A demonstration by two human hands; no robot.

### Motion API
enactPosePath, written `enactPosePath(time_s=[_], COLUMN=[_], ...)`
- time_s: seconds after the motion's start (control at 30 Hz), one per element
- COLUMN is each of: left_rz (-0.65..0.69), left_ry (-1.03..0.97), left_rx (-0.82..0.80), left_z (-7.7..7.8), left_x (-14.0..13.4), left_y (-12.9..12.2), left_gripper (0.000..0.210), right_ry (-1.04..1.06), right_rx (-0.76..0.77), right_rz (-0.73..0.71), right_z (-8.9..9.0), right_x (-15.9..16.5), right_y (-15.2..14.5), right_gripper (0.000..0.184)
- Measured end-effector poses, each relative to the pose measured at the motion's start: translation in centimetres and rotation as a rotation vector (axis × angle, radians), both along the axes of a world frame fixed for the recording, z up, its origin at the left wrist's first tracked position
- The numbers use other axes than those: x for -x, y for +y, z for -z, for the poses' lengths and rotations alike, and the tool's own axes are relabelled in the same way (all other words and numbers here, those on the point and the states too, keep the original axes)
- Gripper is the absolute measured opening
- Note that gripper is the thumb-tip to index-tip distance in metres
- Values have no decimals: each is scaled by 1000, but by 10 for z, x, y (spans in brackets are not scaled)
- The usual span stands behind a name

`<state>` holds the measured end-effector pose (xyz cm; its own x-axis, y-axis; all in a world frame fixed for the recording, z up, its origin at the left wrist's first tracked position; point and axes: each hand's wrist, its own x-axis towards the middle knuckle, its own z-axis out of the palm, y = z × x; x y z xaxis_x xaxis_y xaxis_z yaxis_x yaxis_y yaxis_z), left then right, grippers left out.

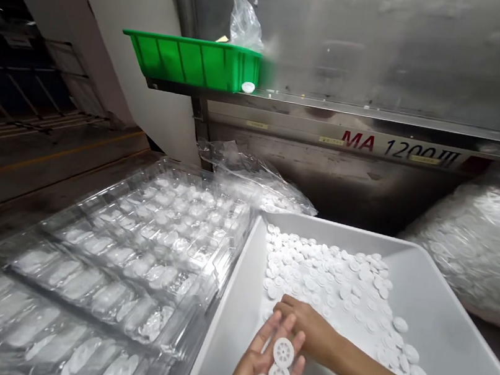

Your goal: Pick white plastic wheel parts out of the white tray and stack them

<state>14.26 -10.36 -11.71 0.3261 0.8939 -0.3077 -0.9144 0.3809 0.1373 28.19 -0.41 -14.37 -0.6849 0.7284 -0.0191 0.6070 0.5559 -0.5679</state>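
Note:
My left hand (246, 369) is turned palm up above the grey-white bin (222, 327), its fingers stretched out and slightly cupped. Three small white plastic wheels, one spoked wheel (283, 352) among them, rest on its palm and fingers. Just beyond its fingertips, my right hand (305, 324) reaches in from the right with fingers curled downward. Those fingertips are partly hidden, so what they hold, if anything, does not show. Many loose white wheels (326, 274) lie scattered over the bin's floor, thickest at the back and right.
Left of the bin, clear plastic trays (129, 238) hold rows of white pieces. A clear bag (265, 180) lies behind them. On the machine ledge sits a green crate (188, 62) beside a single white wheel (248, 87). A large filled bag (485, 248) stands at right.

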Motion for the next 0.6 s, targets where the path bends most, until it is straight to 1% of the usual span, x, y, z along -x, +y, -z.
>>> enactPosePath(time_s=[0.07,0.13,0.17,0.23,0.33,0.4,0.47,0.53,0.6], left_rz=[6,28,43,70,114,135,146,158,173], left_ry=[13,19,18,17,11,-4,28,125,201], left_rx=[12,26,32,42,77,112,125,111,96], left_z=[-4,-7,-9,-14,-25,-34,-40,-44,-44], left_x=[0,-3,-6,-13,-24,-27,-29,-29,-31], left_y=[-2,-4,-5,-7,-11,-13,-17,-20,-22], left_gripper=[38,37,37,38,36,36,40,42,43], right_ry=[95,194,234,286,291,256,219,208,211], right_rx=[-53,-122,-154,-203,-256,-271,-273,-295,-340], right_rz=[92,183,205,169,35,-21,-45,-44,-21], right_z=[-14,-34,-45,-66,-87,-96,-100,-100,-96], right_x=[-15,-29,-34,-38,-37,-35,-37,-40,-43], right_y=[-2,-11,-18,-35,-61,-74,-83,-88,-92], right_gripper=[17,18,18,17,20,23,24,24,25])
